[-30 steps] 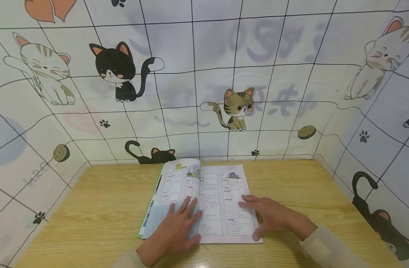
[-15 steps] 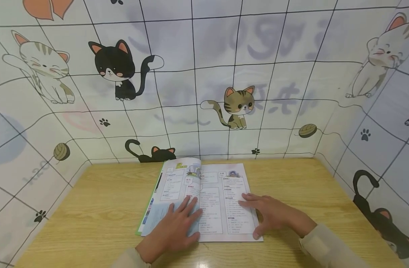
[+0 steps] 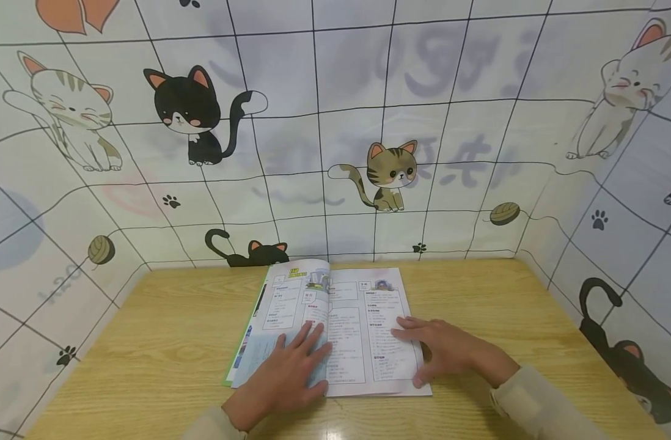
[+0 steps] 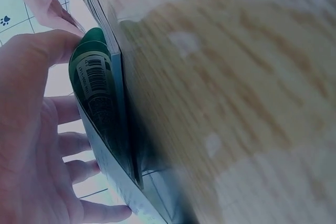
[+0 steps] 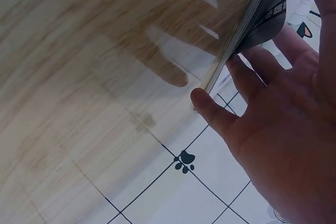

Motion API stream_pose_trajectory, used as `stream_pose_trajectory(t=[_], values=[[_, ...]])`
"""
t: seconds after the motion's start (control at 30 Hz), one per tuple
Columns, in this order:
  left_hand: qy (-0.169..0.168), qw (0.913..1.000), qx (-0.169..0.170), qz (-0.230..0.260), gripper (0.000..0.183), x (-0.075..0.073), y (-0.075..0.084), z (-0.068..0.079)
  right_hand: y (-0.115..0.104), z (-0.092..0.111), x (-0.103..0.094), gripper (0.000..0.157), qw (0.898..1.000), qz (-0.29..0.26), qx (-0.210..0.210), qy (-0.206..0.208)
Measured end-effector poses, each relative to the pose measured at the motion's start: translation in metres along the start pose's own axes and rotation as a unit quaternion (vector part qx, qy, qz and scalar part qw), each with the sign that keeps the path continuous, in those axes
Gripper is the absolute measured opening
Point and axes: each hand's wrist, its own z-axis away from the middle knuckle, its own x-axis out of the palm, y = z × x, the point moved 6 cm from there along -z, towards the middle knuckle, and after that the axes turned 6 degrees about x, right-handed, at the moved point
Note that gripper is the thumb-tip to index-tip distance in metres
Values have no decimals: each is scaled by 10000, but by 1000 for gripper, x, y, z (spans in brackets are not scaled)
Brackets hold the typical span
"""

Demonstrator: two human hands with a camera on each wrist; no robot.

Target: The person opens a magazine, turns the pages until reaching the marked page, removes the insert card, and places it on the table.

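Yellow wood-grain table (image 3: pixel 154 342) holds open, white-paged paper magazine (image 3: pixel 343 336); left hand (image 3: pixel 288 374) spread on its left, right hand (image 3: pixel 448 351) spread on its right; best press lightly.

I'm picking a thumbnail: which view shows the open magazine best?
The head view: the open magazine shows its printed spread from above, partly covered. The left wrist view shows an edge and a barcode on green; the right wrist view, an edge and a dark area.
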Motion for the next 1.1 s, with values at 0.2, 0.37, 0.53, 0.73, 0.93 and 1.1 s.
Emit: stream_pose_trajectory(t=[0.2, 0.37, 0.53, 0.73, 0.93, 1.1], values=[[64, 9999, 11, -101, 65, -3, 2, -2, 2, 0, 0, 91, 9998, -134, 159, -8], [133, 9995, 4, -286, 84, -3, 6, -5, 1, 1, -1, 84, 9998, -126, 120, 81], [208, 9985, -105, -494, 93, -3, 9, -8, -4, 0, -3, 82, 9999, -26, 81, 140], [369, 9960, -206, -787, 100, -4, 11, -10, -8, 0, -7, 79, 9988, 89, 2, 484], [423, 9946, -222, -920, 96, -3, 11, -11, -15, 1, -13, 82, 9963, 124, -174, 830], [544, 9946, -196, -863, 85, -7, 10, -9, -19, 3, -23, 80, 9933, 82, -209, 1138]])
